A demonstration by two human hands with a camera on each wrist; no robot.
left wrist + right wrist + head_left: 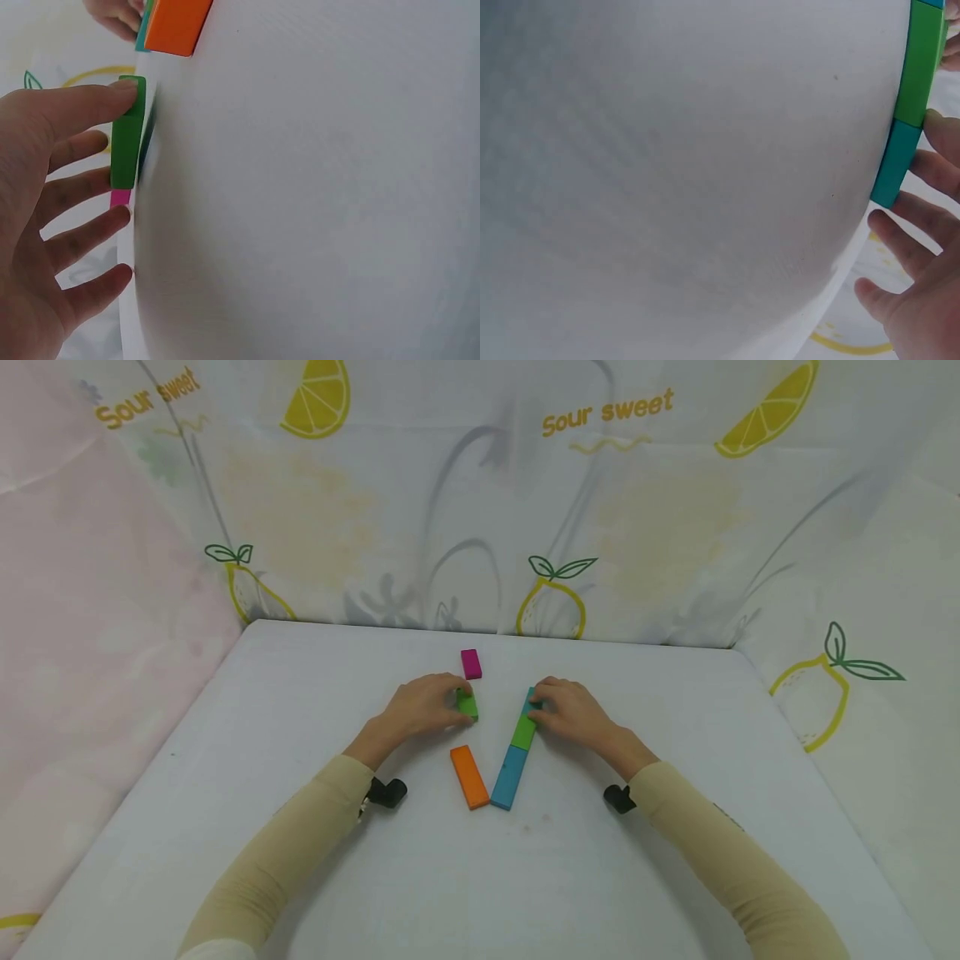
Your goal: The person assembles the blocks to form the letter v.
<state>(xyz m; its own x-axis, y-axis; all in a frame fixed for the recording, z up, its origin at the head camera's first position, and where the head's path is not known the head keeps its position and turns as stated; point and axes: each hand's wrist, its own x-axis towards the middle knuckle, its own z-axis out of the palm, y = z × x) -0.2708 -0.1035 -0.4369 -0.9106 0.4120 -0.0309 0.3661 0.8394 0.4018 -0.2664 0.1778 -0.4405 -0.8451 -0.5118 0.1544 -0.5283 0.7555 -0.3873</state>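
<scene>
My left hand (429, 703) pinches a small green block (126, 142) between thumb and fingertip, the other fingers spread. A dark shadow lies alongside that block. To the right, my right hand (572, 710) has its thumb and fingertips at the far blue block (896, 161) of a straight row, the thumb near its joint with a longer green block (523, 732). A second blue block (509, 777) forms the row's near end. Beside it an orange block (469, 777) slants, their near corners meeting in a V. Fingers partly cover the far blue block in the head view.
A magenta block (471, 664) lies just beyond my left hand. Everything rests on a white table (360, 877), whose far edge meets a hanging cloth (405, 510) printed with lemons. Black devices (388, 793) sit at both wrists.
</scene>
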